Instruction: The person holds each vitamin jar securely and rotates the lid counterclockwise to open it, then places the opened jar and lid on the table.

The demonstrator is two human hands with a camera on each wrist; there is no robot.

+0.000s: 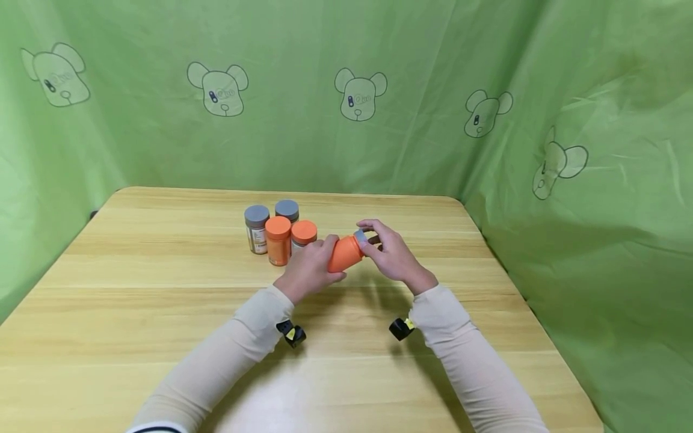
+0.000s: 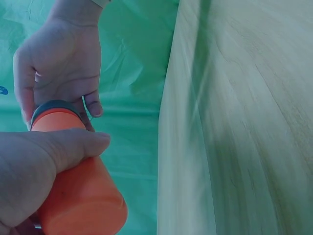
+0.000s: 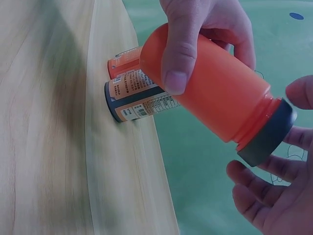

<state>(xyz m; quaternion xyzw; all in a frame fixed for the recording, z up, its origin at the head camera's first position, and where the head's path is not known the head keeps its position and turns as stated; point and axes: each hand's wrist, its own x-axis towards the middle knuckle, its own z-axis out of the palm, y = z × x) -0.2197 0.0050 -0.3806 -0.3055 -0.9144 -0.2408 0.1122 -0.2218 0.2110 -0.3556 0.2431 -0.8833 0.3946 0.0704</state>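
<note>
My left hand (image 1: 311,267) grips an orange bottle (image 1: 344,254) around its body, with the thumb laid along its side in the left wrist view. The bottle is tilted off the table, its dark grey lid (image 3: 268,132) toward my right hand (image 1: 394,255). That hand is cupped loosely about the lid, its fingers spread. In the right wrist view a small gap shows between the thumb (image 3: 301,92) and the lid, while other fingertips lie close below and behind it. The lid sits on the bottle's neck (image 3: 252,120).
Left of my hands stand two grey-lidded jars (image 1: 257,228) and two orange-lidded jars (image 1: 278,240), grouped together with printed labels. The wooden table (image 1: 135,288) carries them. Green curtains (image 1: 303,144) with bear drawings hang behind and at the sides. Black wrist cameras (image 1: 401,329) hang below both sleeves.
</note>
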